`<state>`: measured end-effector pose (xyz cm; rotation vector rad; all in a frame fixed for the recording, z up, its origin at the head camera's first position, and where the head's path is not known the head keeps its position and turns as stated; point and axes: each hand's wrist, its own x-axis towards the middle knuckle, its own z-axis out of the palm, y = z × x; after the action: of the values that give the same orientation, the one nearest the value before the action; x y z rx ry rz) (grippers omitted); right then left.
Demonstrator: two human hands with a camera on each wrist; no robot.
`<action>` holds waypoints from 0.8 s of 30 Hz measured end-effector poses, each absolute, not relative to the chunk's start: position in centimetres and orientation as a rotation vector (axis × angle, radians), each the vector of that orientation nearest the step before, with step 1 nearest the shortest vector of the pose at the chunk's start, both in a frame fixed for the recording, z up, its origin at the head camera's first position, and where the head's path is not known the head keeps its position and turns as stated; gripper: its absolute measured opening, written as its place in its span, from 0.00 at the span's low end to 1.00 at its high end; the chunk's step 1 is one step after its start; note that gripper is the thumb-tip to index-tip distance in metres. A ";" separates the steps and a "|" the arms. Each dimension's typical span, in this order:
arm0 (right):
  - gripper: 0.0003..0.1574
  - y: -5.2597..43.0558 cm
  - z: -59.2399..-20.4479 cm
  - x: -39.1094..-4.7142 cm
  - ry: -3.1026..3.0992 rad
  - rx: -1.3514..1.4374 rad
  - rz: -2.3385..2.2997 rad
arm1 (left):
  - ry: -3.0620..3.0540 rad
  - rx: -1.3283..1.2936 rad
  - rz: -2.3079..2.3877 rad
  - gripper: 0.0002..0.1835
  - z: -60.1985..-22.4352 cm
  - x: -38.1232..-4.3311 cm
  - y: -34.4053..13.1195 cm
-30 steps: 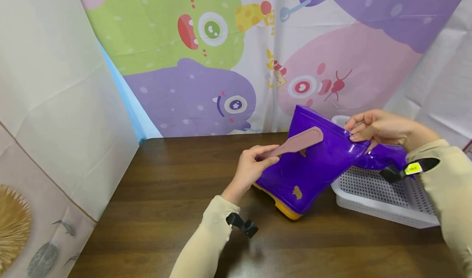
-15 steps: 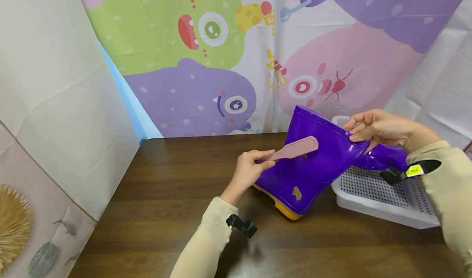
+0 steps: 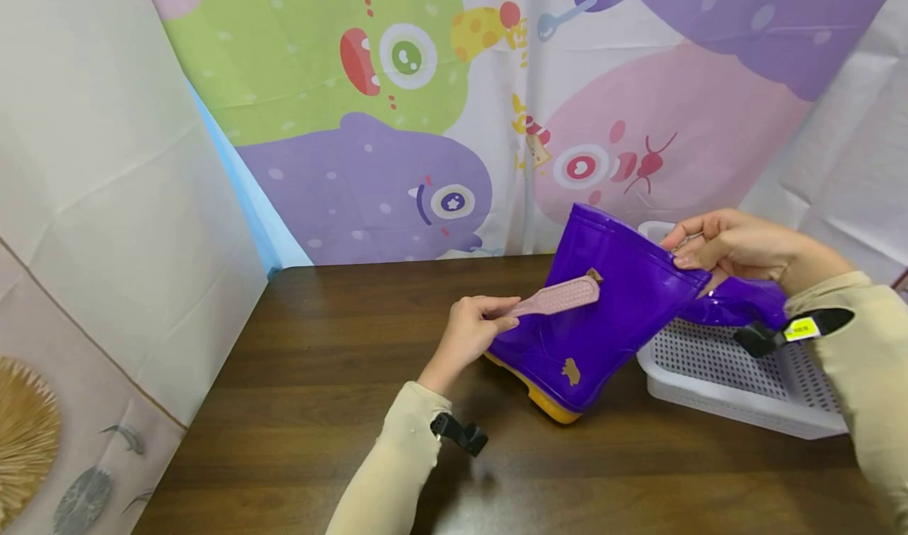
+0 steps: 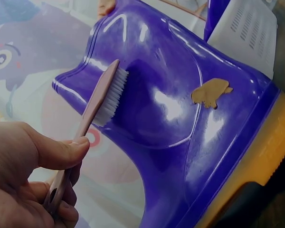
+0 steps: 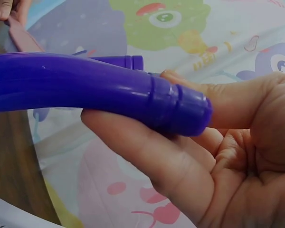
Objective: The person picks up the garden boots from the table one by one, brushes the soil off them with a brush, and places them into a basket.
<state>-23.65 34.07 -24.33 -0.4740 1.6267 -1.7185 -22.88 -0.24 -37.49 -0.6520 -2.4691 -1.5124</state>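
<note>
A glossy purple rain boot (image 3: 617, 306) with a yellow sole (image 3: 549, 403) leans tilted over the table, its toe toward the left. My right hand (image 3: 741, 247) pinches the rim of its shaft between thumb and fingers, as the right wrist view also shows. In my left hand (image 3: 468, 334) is a pink scrubbing brush (image 3: 560, 297), gripped by the handle. Its white bristles (image 4: 113, 97) face the boot's shaft in the left wrist view, close to the surface. A tan animal-shaped patch (image 4: 211, 92) marks the boot near the foot.
To the right stands a light grey perforated basket (image 3: 738, 405), with a second purple boot (image 3: 734, 302) lying in it, partly behind the right wrist. A cartoon-print cloth (image 3: 397, 188) hangs behind the brown wooden table (image 3: 319, 409).
The brush and my left hand have slid down and to the left along the boot's shaft, uncovering another tan patch. The right hand and the boot stay nearly still.
</note>
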 end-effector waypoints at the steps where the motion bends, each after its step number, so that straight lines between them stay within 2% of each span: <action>1: 0.16 34.0 -24.3 -23.6 1.627 -0.474 -1.720 | -2.476 -0.651 -1.503 0.14 -37.5 -22.9 -0.3; 17: 0.18 34.1 -24.8 -23.7 1.615 -0.503 -1.741 | -2.549 -0.671 -1.427 0.13 -38.0 -22.8 -2.8; 24: 0.18 34.2 -24.8 -23.7 1.584 -0.519 -1.734 | -2.493 -0.742 -1.415 0.13 -36.2 -22.6 -3.4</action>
<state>-23.70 34.17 -24.77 -0.5191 1.5843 -1.7341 -22.63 -3.42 -36.25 -0.7417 -2.4927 -1.4148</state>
